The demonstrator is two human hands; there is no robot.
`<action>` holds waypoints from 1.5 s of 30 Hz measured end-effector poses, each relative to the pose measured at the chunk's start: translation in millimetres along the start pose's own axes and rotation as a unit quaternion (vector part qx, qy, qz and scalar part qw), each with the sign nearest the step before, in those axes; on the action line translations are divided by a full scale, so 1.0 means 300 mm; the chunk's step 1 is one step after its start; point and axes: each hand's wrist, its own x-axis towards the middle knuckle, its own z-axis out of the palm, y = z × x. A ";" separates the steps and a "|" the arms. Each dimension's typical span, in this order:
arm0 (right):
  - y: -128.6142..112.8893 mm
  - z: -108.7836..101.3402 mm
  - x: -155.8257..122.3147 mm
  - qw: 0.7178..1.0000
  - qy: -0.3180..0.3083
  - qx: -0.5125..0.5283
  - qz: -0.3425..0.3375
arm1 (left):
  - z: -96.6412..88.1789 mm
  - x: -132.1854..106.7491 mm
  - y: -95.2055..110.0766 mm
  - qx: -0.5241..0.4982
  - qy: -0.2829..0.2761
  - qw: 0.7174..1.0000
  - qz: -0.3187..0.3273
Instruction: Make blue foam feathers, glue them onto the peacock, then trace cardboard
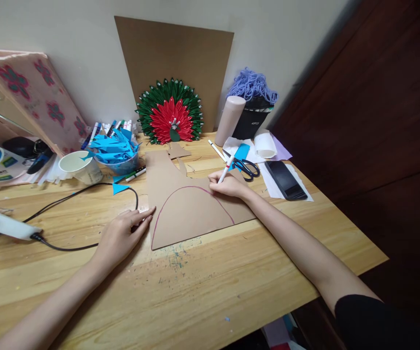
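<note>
A flat piece of brown cardboard [191, 214] lies on the wooden table, with a curved purple-red arch line drawn on it up from its near edge. My right hand [228, 184] rests on the cardboard near the top of that arch, its fingers closed around a white marker [226, 168] with a red band. The marker's tip is hidden behind the fingers. At the cardboard's left edge, my left hand [124, 233] lies on the table with its fingers stretched out, the fingertips touching the edge.
Black-handled scissors [246, 170] and a phone [286, 180] lie to the right. Behind stand a red-and-green peacock craft [171, 114], a pink bottle [230, 120] and a cardboard sheet [181, 53]. A bowl of blue scraps [117, 150], a paper cup [80, 167] and a black cable [67, 249] are left.
</note>
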 end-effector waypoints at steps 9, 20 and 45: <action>0.006 -0.006 -0.005 1.000 -0.016 0.018 -0.013 | -0.002 0.000 -0.002 -0.005 -0.007 1.000 0.005; -0.013 0.018 -0.014 0.998 0.060 0.022 -0.018 | -0.002 0.003 0.001 -0.005 -0.003 1.000 0.000; 0.003 0.008 -0.018 0.999 0.026 0.024 -0.013 | -0.006 0.000 0.004 0.005 -0.012 1.000 -0.003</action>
